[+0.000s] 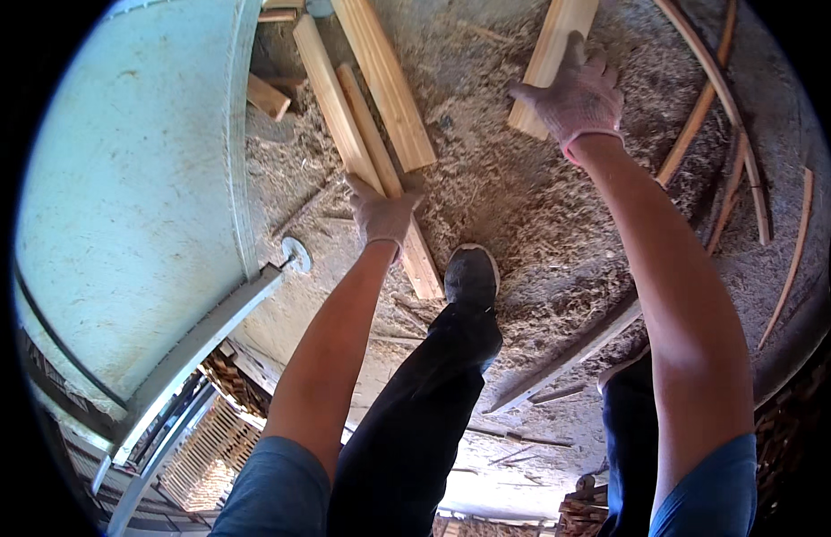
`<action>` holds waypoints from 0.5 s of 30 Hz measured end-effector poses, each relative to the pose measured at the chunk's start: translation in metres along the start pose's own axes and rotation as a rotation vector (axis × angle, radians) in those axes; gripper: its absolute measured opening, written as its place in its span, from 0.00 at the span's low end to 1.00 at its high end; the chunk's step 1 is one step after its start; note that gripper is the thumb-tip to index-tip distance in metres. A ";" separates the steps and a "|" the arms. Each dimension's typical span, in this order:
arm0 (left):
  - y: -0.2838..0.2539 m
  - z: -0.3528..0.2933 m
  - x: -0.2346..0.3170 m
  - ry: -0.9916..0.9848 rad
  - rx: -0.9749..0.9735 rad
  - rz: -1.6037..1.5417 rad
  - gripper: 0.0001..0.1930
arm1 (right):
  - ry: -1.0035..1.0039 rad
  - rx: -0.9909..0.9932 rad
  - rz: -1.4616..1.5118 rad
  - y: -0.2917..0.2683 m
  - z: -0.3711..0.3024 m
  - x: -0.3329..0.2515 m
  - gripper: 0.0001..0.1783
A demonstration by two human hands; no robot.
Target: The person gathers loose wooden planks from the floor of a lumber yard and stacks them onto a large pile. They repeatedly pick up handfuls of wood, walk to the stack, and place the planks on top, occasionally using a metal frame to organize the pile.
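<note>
Both my hands wear pale work gloves with pinkish cuffs. My left hand (385, 217) is closed over the near end of a long, light wooden board (330, 94), left of centre. Under that hand runs a narrower wooden strip (419, 261), its near end close to my shoe. A wider board (389, 85) lies just right of these two, apart from my fingers. Farther right, my right hand (581, 97) rests with fingers spread across another light board (552, 55), thumb by its left edge. The undersides of both hands are hidden.
Wood shavings (541, 215) cover the floor. A large pale-blue panel (138, 161) with a metal frame stands at left. Thin curved strips (715, 80) lie at right. My dark shoe (472, 276) is between the boards and a long grey strip (568, 353).
</note>
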State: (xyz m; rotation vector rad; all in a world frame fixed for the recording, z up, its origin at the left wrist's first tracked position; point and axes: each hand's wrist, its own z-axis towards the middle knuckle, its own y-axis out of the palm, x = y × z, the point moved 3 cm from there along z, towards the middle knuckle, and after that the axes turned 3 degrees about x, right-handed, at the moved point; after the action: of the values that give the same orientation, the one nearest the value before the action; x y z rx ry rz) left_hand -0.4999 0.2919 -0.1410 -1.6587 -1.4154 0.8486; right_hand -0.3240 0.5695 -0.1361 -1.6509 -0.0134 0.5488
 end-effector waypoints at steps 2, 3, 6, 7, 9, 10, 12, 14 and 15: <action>0.000 0.003 -0.017 0.045 0.036 0.012 0.66 | -0.031 -0.043 -0.088 0.023 -0.015 -0.001 0.54; -0.008 0.007 -0.025 0.065 0.070 0.005 0.62 | -0.041 -0.060 -0.063 0.023 -0.023 -0.009 0.52; -0.028 0.002 -0.041 0.091 -0.080 -0.319 0.45 | 0.107 -0.292 -0.034 0.015 -0.026 -0.002 0.50; -0.047 -0.016 -0.025 0.172 -0.062 -0.436 0.36 | 0.084 -0.305 -0.006 0.006 -0.029 0.004 0.51; -0.072 -0.039 -0.002 0.205 -0.047 -0.504 0.34 | 0.051 -0.290 0.011 -0.006 -0.039 0.009 0.53; -0.075 -0.046 0.006 0.214 -0.038 -0.536 0.34 | 0.033 -0.268 0.000 -0.005 -0.043 0.010 0.53; -0.067 -0.058 0.044 0.040 -0.084 -0.753 0.43 | 0.040 -0.270 -0.004 -0.004 -0.046 0.013 0.54; -0.059 -0.050 0.071 -0.063 -0.176 -0.599 0.50 | 0.078 -0.323 0.014 -0.010 -0.044 0.010 0.55; -0.047 -0.035 0.075 -0.030 -0.047 -0.466 0.52 | 0.117 -0.405 0.060 -0.018 -0.037 0.002 0.55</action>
State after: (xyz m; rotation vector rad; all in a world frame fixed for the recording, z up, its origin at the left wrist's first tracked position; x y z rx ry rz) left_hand -0.4794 0.3650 -0.0825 -1.2719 -1.7588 0.5760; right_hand -0.3033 0.5390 -0.1179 -2.0824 0.0114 0.5171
